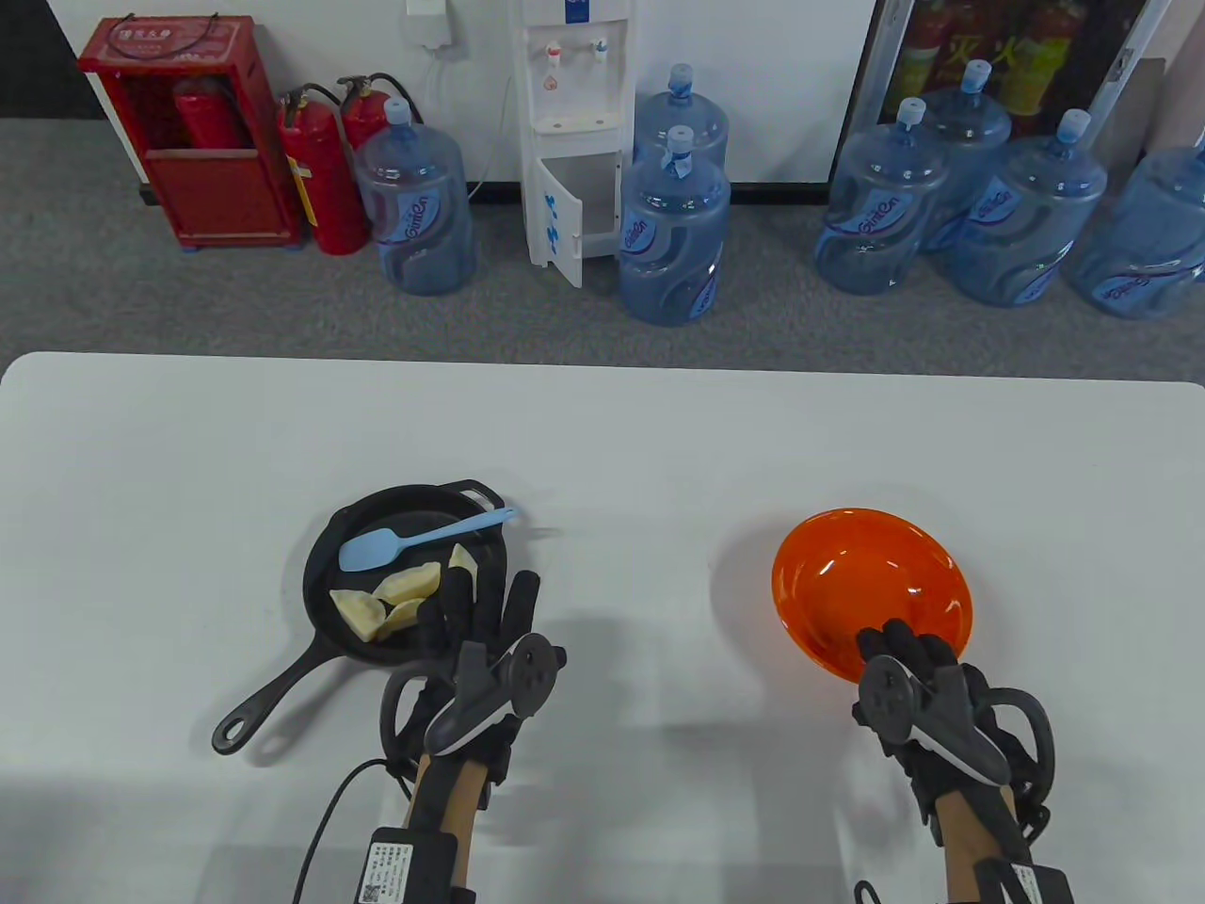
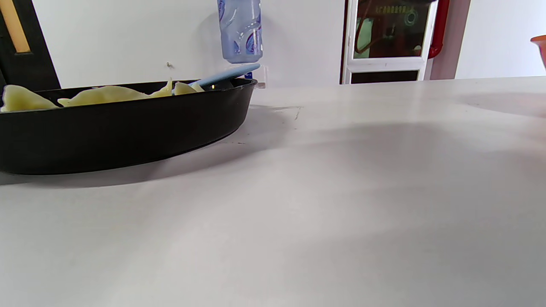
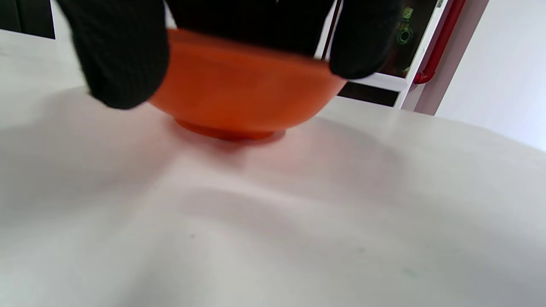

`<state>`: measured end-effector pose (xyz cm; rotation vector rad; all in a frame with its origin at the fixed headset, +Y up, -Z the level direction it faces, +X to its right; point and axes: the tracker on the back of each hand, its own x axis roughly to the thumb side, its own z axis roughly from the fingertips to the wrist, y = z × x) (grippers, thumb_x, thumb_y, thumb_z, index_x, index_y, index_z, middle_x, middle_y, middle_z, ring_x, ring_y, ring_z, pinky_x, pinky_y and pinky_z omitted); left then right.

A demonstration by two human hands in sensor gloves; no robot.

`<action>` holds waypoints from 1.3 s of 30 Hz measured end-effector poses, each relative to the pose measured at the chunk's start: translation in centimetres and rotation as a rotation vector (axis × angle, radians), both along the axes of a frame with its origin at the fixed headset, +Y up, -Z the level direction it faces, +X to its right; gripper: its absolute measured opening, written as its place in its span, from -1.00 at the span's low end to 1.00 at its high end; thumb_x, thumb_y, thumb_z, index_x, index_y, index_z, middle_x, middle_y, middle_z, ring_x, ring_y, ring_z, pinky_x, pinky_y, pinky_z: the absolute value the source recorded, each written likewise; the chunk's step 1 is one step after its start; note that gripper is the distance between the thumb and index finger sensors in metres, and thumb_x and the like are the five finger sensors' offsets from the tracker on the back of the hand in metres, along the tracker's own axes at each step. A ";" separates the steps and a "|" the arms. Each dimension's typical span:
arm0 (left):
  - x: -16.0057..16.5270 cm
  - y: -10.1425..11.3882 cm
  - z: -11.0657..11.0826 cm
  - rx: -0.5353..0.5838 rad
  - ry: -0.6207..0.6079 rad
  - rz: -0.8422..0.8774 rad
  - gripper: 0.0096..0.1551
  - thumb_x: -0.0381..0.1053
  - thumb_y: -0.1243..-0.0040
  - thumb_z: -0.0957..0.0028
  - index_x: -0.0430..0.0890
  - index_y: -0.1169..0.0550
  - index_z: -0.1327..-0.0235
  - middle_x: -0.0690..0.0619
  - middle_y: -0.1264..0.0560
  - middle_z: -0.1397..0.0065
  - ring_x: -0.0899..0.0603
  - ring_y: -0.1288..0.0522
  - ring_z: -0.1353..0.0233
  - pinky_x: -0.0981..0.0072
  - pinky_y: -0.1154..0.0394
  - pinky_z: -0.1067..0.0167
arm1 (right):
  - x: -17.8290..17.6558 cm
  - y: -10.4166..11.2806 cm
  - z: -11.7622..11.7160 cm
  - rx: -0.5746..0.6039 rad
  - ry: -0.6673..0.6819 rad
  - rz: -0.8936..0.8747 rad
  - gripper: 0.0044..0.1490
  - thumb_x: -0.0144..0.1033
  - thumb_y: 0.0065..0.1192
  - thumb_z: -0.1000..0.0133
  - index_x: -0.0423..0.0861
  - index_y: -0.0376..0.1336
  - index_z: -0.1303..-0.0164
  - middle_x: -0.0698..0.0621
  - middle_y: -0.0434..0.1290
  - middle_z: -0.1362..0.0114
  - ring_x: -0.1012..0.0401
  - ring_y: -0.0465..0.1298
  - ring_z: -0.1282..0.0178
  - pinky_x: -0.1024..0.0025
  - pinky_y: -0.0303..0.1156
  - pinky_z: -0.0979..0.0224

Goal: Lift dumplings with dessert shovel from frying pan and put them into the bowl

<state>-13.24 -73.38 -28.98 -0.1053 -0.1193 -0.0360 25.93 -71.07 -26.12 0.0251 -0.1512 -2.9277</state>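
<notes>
A black frying pan (image 1: 325, 565) (image 2: 128, 123) holds several pale dumplings (image 1: 400, 593) (image 2: 102, 94). A light blue dessert shovel (image 1: 414, 543) (image 2: 228, 73) lies in the pan, its handle resting on the far right rim. My left hand (image 1: 485, 589) hovers at the pan's near right rim, fingers straight and holding nothing. None of its fingers appear in the left wrist view. The empty orange bowl (image 1: 871, 574) (image 3: 243, 94) stands to the right. My right hand (image 1: 894, 640) is at the bowl's near rim, and its fingers (image 3: 123, 64) hang in front of the bowl's wall.
The pan's long handle (image 1: 268, 692) points toward the near left. The white table (image 1: 640, 452) stretches between pan and bowl. Beyond the far edge, water jugs (image 1: 673, 226), a dispenser and fire extinguishers stand on the floor.
</notes>
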 end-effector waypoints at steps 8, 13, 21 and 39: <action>0.2 0.0 0.1 0.007 -0.010 0.006 -0.06 0.38 0.25 -0.27 0.04 0.17 -0.79 -0.17 0.26 -0.80 -0.49 0.29 -0.72 -0.38 0.18 -0.53 | -2.4 5.8 0.4 0.230 0.012 -0.199 -0.06 0.29 0.02 -0.26 0.12 0.02 -0.85 0.01 0.03 -0.90 0.01 0.15 -0.82 -0.16 0.26 -0.69; 0.3 0.1 0.2 0.026 -0.017 0.003 -0.06 0.38 0.25 -0.27 0.04 0.16 -0.79 -0.16 0.25 -0.80 -0.49 0.27 -0.73 -0.37 0.16 -0.54 | -6.1 6.4 -0.1 0.382 0.062 -0.328 -0.08 0.26 -0.07 -0.32 0.08 -0.02 -0.87 -0.04 0.00 -0.90 -0.03 0.12 -0.82 -0.16 0.19 -0.72; 0.2 -0.3 0.1 0.027 -0.013 -0.002 -0.07 0.37 0.24 -0.27 0.04 0.14 -0.79 -0.15 0.22 -0.81 -0.49 0.22 -0.75 -0.37 0.12 -0.55 | -11.4 1.6 -1.0 0.420 0.048 -0.509 -0.04 0.27 -0.12 -0.34 0.04 -0.12 -0.89 -0.08 -0.12 -0.91 -0.08 -0.03 -0.85 -0.22 0.02 -0.74; -5.3 2.3 -2.2 0.085 0.154 -0.014 -0.09 0.34 0.12 -0.25 0.01 0.00 -0.79 -0.10 0.06 -0.83 -0.47 0.02 -0.79 -0.38 -0.11 -0.59 | -9.8 -0.8 -1.4 0.382 0.039 -0.416 -0.05 0.27 -0.11 -0.34 0.03 -0.11 -0.88 -0.10 -0.09 -0.90 -0.10 -0.02 -0.84 -0.23 0.03 -0.72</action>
